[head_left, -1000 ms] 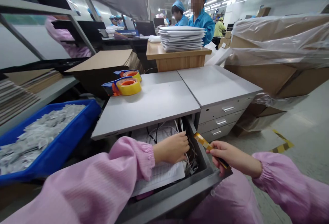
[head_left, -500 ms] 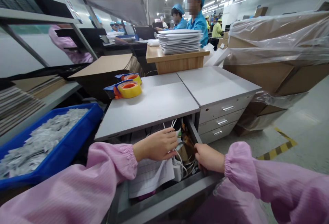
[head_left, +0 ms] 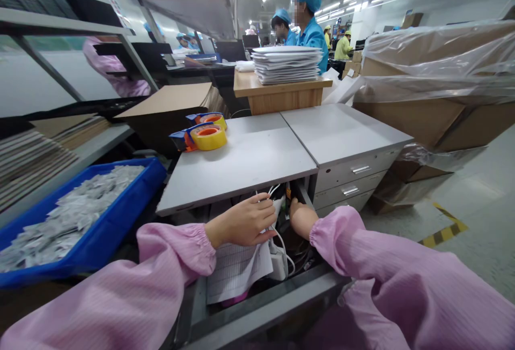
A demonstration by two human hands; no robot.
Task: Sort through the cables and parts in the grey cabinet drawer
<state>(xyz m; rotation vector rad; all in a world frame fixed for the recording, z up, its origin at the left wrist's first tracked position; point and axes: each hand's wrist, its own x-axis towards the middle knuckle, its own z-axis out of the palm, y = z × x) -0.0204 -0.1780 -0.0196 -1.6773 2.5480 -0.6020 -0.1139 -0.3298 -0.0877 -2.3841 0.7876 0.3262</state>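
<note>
My left hand (head_left: 246,220) is over the pulled-out drawer (head_left: 277,300), its fingers curled around a white cable (head_left: 282,243) among the clutter. Printed paper sheets (head_left: 237,272) lie beneath that hand, and a white plug-like block (head_left: 277,264) sits beside them. Deeper in the drawer, along its right side, is my right hand (head_left: 302,218). Its fingertips point down and away, hidden from view, so I cannot see whether they hold anything. Just ahead of them shows a small dark and orange item (head_left: 287,195). Something pink (head_left: 234,300) peeks out under the paper.
Tape dispensers (head_left: 207,135) stand on the grey cabinet top (head_left: 245,159) above the drawer. To the left is a blue bin (head_left: 116,216) of small packets. White envelopes (head_left: 287,66) are stacked behind; plastic-covered cartons (head_left: 422,114) stand at right. Co-workers (head_left: 311,28) are farther back.
My right hand has left the drawer's right edge and reached inward, deeper into the drawer. My left hand stays at the cable. The view has shifted slightly.
</note>
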